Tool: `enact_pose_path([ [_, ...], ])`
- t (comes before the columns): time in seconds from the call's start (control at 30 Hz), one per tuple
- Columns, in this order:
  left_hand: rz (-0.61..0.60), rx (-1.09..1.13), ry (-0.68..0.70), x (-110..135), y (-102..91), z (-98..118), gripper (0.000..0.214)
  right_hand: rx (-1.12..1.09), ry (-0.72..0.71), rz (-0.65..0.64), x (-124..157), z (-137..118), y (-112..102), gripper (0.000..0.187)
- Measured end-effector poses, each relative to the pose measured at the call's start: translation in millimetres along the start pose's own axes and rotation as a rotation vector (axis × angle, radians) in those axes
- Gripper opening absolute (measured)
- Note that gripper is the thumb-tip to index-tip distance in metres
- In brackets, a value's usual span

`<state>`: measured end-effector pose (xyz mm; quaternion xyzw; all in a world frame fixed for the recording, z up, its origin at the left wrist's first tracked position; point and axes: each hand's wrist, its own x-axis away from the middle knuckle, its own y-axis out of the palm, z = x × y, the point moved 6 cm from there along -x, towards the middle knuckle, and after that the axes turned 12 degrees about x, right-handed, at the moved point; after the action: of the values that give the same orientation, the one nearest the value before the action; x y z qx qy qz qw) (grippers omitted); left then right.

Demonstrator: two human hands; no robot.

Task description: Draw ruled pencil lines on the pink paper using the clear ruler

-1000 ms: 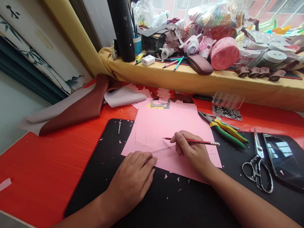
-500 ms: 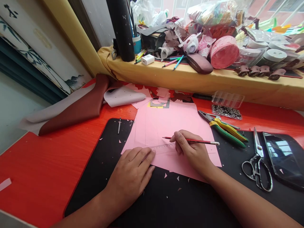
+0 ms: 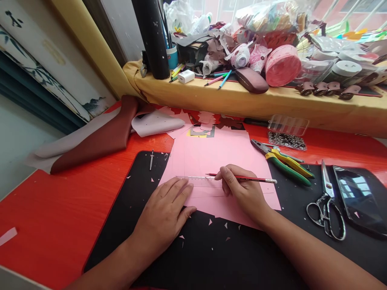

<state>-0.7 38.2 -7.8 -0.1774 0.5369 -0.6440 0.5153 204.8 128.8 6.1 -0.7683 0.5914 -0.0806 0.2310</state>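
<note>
A pink sheet (image 3: 231, 150) with thin ruled lines lies on the black mat. Across its lower part rests a clear ruler (image 3: 201, 178), its right end near my right hand. My left hand (image 3: 169, 203) lies flat at the sheet's lower left, fingers stretched over the ruler's left end and thumb apart. My right hand (image 3: 242, 189) is closed round a red and black pencil (image 3: 254, 179). The pencil's tip points left, just above the ruler's edge; whether it touches the sheet I cannot tell.
On the right lie pliers (image 3: 286, 163), scissors (image 3: 326, 205) and a phone (image 3: 361, 197). Behind them sits a clear box (image 3: 287, 139) of small metal parts. Folded brown material (image 3: 99, 139) lies at the left. A cluttered ledge (image 3: 199, 94) runs along the back.
The ruler has shifted up the sheet and now lies straighter. My left hand has moved slightly up and left with it, its thumb spread wider. The pencil stays in my right hand.
</note>
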Motion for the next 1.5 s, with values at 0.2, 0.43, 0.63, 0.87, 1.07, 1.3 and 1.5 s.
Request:
enact_pose_path([
  [0.2,0.063,-0.047,-0.085,-2.0,-10.5,-11.0,0.042,-0.016,0.006,0.011,-1.0,0.3,0.0,0.053],
  [0.43,0.008,0.098,0.039,-1.9,-3.5,-2.8,0.033,-0.029,0.012,0.014,-0.2,0.0,0.5,0.053],
  [0.63,0.008,0.151,0.068,-2.9,-4.3,4.4,0.044,-0.010,-0.003,0.011,-0.9,0.5,0.2,0.054],
  [0.87,-0.084,0.140,0.101,-1.4,1.4,6.9,0.038,-0.007,0.006,-0.018,-1.7,0.6,1.1,0.056],
  [1.07,-0.099,0.189,0.103,-1.6,-1.0,8.0,0.035,-0.031,0.025,-0.026,-0.8,0.8,3.0,0.054],
  [1.3,-0.119,0.193,0.088,0.2,1.6,5.4,0.048,-0.066,0.036,-0.060,0.2,-1.1,5.6,0.051],
  [1.5,-0.129,0.242,0.085,0.2,2.1,2.6,0.051,-0.095,0.026,-0.053,-0.2,0.5,5.7,0.047],
])
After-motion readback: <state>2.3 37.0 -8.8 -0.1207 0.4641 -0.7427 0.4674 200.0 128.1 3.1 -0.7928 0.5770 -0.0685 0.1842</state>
